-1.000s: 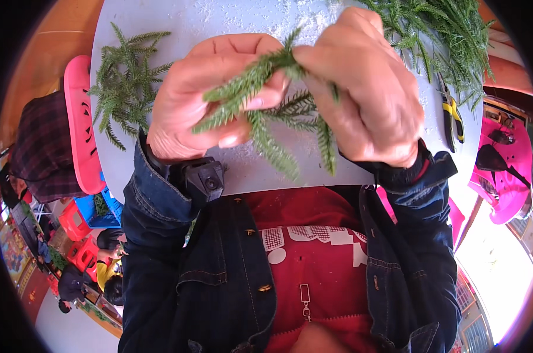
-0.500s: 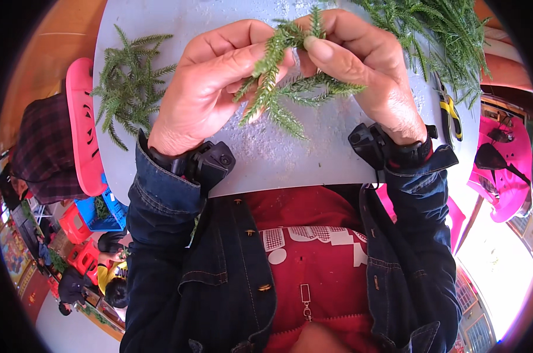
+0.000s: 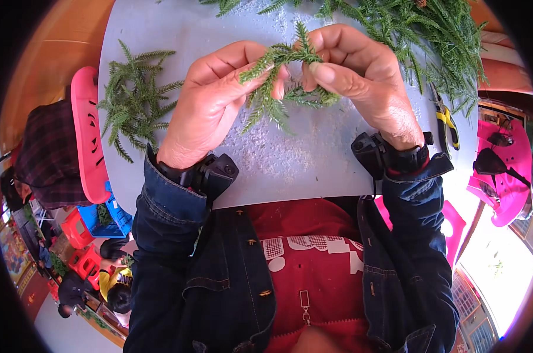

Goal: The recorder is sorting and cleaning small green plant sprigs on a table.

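Between my two hands, above the far half of the table, is a green artificial pine sprig (image 3: 270, 107) with several needled branches, bent in a loose curve. My left hand (image 3: 216, 97) pinches its left side between thumb and fingers. With thumb and curled fingers, my right hand (image 3: 360, 79) grips the sprig's upper right part. Whether anything else sits between the fingertips cannot be made out. Each wrist wears a black strapped device.
A small heap of pine sprigs (image 3: 138, 97) lies on the grey table (image 3: 266, 182) at left. A bigger pile of greenery (image 3: 437, 44) covers the far right. Yellow-black pliers (image 3: 447, 122) lie below it. A pink chair (image 3: 90, 135) stands at left; other people sit lower left.
The sprig has been turned a little in my fingers, and its branches point differently. Both hands appear slightly lower in view, as does the table, so the view itself has shifted.
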`<state>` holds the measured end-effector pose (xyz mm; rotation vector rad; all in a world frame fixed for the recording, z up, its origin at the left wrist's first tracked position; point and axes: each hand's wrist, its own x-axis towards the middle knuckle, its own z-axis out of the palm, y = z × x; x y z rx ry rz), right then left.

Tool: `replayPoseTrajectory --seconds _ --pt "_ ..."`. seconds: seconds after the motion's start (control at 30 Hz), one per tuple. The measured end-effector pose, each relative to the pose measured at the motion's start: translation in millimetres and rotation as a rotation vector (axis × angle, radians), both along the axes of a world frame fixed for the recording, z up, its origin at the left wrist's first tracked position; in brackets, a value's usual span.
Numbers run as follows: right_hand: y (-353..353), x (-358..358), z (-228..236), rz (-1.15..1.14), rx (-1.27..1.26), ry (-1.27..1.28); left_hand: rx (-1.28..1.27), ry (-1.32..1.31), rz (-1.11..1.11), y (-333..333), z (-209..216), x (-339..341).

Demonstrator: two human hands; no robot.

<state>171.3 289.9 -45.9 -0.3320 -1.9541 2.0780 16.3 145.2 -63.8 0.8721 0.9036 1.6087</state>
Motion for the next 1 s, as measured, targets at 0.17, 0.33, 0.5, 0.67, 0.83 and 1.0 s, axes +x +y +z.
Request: replayPoseTrajectory --seconds 0.17,0.33,0.5,0.67,0.83,1.0 --pt "-3.0 -4.4 -1.1 -0.099 -0.009 0.011 0.036 0.077 -0.019 0.0 1.6 -3.3" --pt "3.1 -4.2 -6.2 -0.135 0.029 0.007 0.027 -0.039 0.018 2.3 4.7 7.5" --pt "-3.0 -4.1 12.4 -0.14 -0.164 0.008 -0.043 0.135 0.031 3.0 1.7 2.5" --pt "1.6 -4.5 14.9 -0.18 -0.323 -0.092 -0.041 -0.001 0.063 3.1 -1.0 6.8" --pt "0.1 -4.9 21.7 -0.089 -0.09 -0.03 -0.112 -0.02 0.102 3.8 -6.5 1.9" --pt "-1.3 -4.1 17.8 -0.15 -0.11 -0.239 -0.125 -0.018 0.088 3.3 -3.3 4.8"
